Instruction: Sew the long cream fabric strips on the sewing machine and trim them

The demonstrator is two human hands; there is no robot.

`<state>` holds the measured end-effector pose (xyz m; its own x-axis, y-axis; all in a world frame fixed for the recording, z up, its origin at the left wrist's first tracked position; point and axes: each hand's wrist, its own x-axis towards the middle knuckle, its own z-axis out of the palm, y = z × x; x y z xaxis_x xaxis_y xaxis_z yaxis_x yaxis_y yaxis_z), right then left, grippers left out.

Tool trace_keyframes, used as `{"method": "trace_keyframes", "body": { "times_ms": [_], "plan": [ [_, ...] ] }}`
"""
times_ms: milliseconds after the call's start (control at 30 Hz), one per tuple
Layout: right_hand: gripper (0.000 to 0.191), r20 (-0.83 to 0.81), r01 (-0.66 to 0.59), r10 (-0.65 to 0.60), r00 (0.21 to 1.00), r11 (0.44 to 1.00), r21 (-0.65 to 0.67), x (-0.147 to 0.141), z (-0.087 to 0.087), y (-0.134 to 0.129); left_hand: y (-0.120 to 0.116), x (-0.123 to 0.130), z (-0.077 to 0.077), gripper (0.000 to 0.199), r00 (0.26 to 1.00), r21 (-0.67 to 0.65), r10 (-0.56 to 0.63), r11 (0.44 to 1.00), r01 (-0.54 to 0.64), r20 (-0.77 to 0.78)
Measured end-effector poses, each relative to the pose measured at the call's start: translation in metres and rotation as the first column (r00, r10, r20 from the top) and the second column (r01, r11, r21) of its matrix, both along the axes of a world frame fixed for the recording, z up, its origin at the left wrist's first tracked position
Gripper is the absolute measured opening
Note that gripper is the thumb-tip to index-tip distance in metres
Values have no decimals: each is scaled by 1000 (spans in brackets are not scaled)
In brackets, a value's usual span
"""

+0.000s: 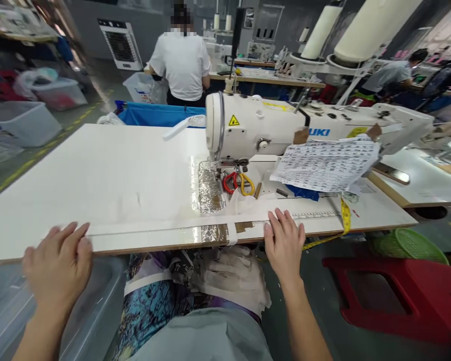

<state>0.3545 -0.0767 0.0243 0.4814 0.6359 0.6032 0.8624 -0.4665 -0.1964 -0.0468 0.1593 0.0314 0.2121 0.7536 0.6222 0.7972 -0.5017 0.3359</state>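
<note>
A long white fabric strip (173,219) lies straight along the front edge of the white sewing table (97,175), just above a printed measuring scale. At its left end, my left hand (60,265) is closed on it with thumb and forefinger together. My right hand (285,243) rests over the strip's other end, fingers bent and thumb close beside them. Behind the strip stands a white sewing machine (259,125). Scissors (240,183) with red and yellow handles lie by its needle area. A yellow tape measure (346,218) hangs over the edge to the right.
A printed paper sheet (323,163) is fixed to the machine. Crumpled whitish fabric (233,273) lies on my lap. A red stool (409,296) and green basket (417,245) stand at right. Beyond the table are a blue fabric bin (154,115) and a person in white (182,65).
</note>
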Motion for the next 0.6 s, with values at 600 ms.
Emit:
{"method": "trace_keyframes", "body": {
  "times_ms": [600],
  "plan": [
    [48, 92, -287, 285, 954, 958, 13, 6, 3, -6, -22, 25, 28, 48, 842, -151, -457, 889, 432, -285]
  ]
}}
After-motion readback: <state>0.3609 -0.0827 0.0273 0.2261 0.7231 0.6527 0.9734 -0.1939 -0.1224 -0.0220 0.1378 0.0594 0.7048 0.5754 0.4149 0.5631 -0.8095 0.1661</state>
